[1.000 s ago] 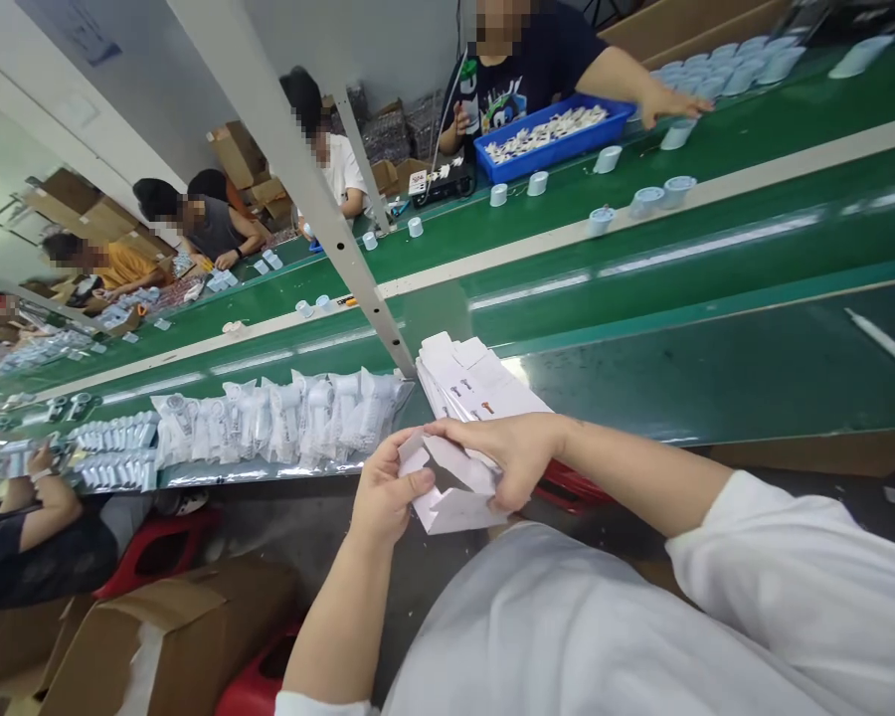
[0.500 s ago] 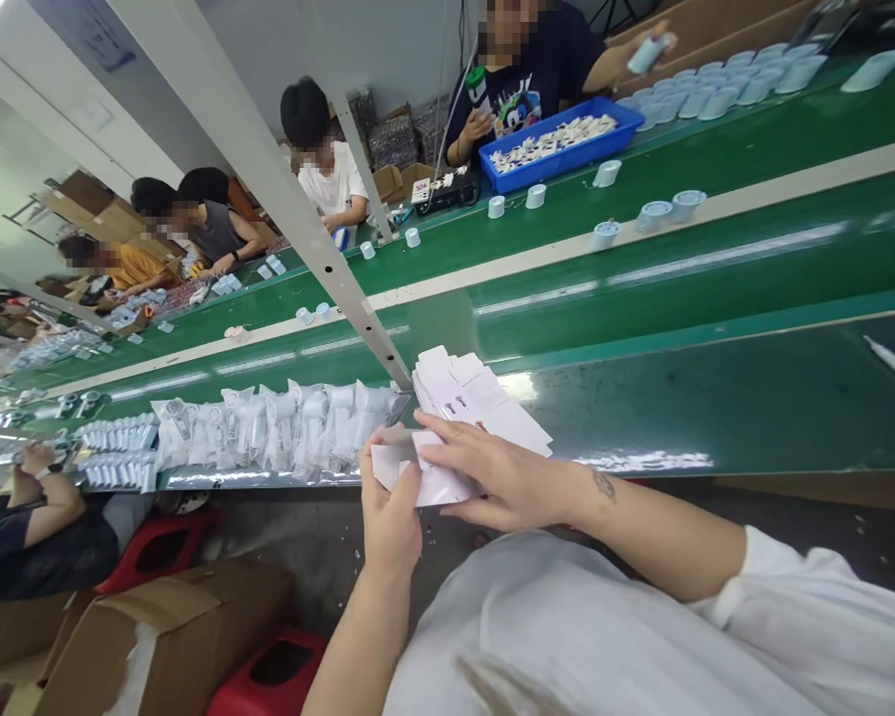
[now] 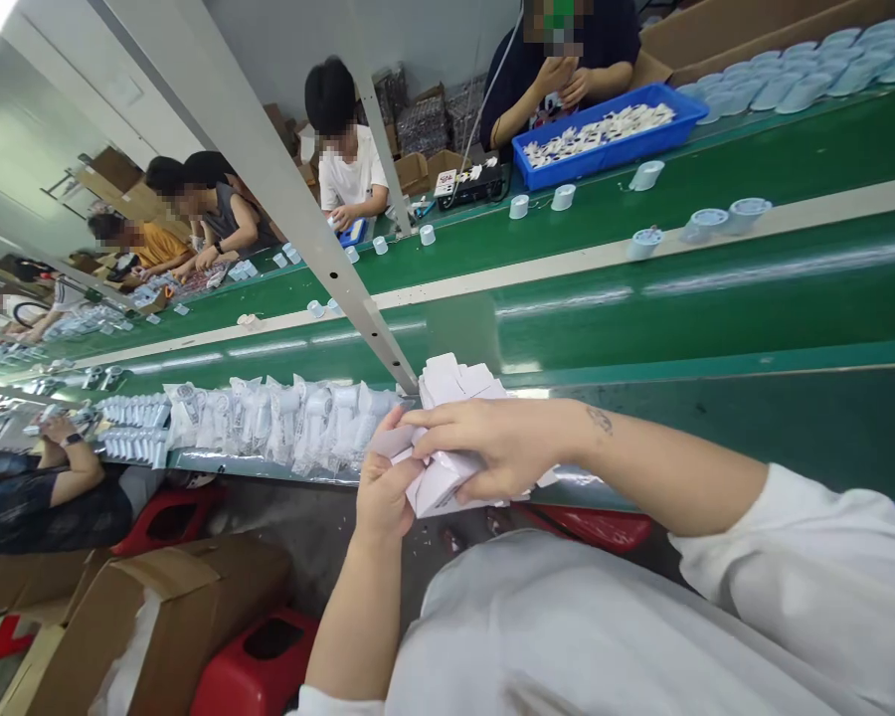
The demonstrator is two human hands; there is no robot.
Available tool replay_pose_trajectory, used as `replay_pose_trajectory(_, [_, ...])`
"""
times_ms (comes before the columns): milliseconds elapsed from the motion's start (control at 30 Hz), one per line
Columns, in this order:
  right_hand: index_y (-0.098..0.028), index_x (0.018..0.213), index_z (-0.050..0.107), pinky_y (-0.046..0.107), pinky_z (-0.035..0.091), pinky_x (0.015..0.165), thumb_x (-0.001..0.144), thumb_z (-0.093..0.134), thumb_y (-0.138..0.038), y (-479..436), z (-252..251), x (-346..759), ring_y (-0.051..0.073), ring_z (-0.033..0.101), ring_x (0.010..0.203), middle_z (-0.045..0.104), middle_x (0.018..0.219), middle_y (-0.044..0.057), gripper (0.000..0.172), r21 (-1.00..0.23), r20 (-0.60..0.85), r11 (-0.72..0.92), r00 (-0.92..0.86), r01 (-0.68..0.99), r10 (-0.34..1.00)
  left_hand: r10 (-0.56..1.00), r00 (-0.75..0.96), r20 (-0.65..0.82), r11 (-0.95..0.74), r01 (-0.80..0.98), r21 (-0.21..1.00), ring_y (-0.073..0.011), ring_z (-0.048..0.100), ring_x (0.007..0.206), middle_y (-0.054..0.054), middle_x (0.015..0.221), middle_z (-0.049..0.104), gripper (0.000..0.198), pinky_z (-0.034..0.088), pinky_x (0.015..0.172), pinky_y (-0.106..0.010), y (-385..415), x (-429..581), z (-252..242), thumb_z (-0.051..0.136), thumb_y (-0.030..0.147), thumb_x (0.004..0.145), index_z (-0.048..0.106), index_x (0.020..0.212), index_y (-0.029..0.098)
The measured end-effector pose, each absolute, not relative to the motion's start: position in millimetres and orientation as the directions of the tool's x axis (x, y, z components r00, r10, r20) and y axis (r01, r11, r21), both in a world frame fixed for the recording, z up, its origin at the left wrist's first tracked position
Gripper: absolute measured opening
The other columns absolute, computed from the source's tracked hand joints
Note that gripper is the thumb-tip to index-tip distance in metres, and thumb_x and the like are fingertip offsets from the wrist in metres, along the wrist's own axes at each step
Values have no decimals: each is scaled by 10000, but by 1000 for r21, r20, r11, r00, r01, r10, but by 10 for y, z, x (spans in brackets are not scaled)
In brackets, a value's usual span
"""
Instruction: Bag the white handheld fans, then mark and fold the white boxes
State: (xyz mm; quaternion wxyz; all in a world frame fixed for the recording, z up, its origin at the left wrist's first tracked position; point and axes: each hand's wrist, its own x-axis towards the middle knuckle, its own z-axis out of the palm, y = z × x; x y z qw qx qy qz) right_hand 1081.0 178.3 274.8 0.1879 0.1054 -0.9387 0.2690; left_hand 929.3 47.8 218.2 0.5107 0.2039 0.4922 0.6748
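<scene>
Both my hands hold a white cardboard carton [image 3: 439, 485], partly folded, low over the belt's near edge. My left hand [image 3: 382, 492] grips it from below and at its left end. My right hand [image 3: 496, 447] lies across its top, fingers reaching towards the left hand, and hides much of it. Just beyond my hands, a stack of flat white carton blanks [image 3: 454, 378] rests on the belt, partly hidden by my right hand.
A row of bagged white items [image 3: 290, 428] lies left of the stack. Green conveyor belts [image 3: 716, 318] run across the view, divided by a metal post [image 3: 298, 209]. Co-workers sit beyond, with a blue crate [image 3: 604, 139] and white cylinders. Red stools and cardboard boxes stand below left.
The carton has gone from a looser, flatter shape to a more closed, box-like fold between my hands. My right hand has moved over it, and the view has shifted slightly.
</scene>
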Motion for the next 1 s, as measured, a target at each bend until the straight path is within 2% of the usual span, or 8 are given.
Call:
replay_pose_trajectory(167, [-127,1309,468,521,356,1102,793,704,-252,1413,2705,10787,339,302,1406,335,1482,244,582,-396,511,913,-850,-103,126,714,-692,-109,-206,-356,912,-271,617,1146,-46,1193,685,337,489,998,-417,523,9410,2268,742,302,728,711,1060,253])
replay_pose_trajectory(300, [-136,1261,450,498,474,994,734,725,-266,1197,2426,10730,342,423,1293,415,1348,233,609,-438,595,896,-726,66,345,811,-584,-26,-140,-238,961,-275,547,1248,-41,1279,647,323,406,1097,-435,398,9290,2208,687,326,793,713,1106,254])
replay_pose_trajectory(400, [-156,1205,438,409,531,899,635,697,-167,1247,2337,10664,289,492,1194,452,1228,176,627,-505,601,861,-739,-57,304,931,-366,9,-93,-211,973,-300,474,1320,-71,1305,629,340,315,1156,-469,334,9051,2156,694,386,785,725,1084,227])
replay_pose_trajectory(533, [-190,1207,407,413,488,959,615,688,-151,1286,2432,10580,267,469,1220,446,1234,144,656,-515,643,825,-741,-234,192,993,-121,14,-60,-389,919,-303,406,1372,-32,1442,509,257,327,1131,-507,383,8821,2227,686,385,792,694,1024,276])
replay_pose_trajectory(633, [-199,1296,343,450,457,996,635,701,-162,1167,2513,10543,281,446,1255,449,1265,147,753,-515,665,832,-708,-204,238,999,-33,43,-53,-402,914,-302,426,1349,-42,1448,483,596,363,1100,-481,393,8799,2333,783,321,690,559,1243,333])
replay_pose_trajectory(733, [-192,1401,260,459,473,970,718,718,-220,984,2512,10532,282,498,1210,474,1294,168,823,-604,583,797,-679,5,446,995,-99,-12,-29,-399,916,-286,593,1124,-62,1218,621,562,471,963,-448,332,8861,2390,802,295,637,576,1151,276])
replay_pose_trajectory(833, [-201,1411,301,440,478,963,785,722,-315,852,2431,10515,270,527,1178,523,1272,156,763,-634,538,771,-681,61,497,962,-258,-83,-33,-416,909,-225,632,936,-44,1019,648,382,509,839,-384,259,8960,2371,776,244,630,577,956,225])
replay_pose_trajectory(1000, [-196,1409,333,415,460,987,771,744,-337,809,2297,10520,251,532,1177,554,1266,144,771,-570,622,821,-642,21,448,929,-366,-54,-81,-343,936,-229,563,1092,-48,1061,595,316,462,925,-368,210,9066,2286,724,177,633,557,900,209])
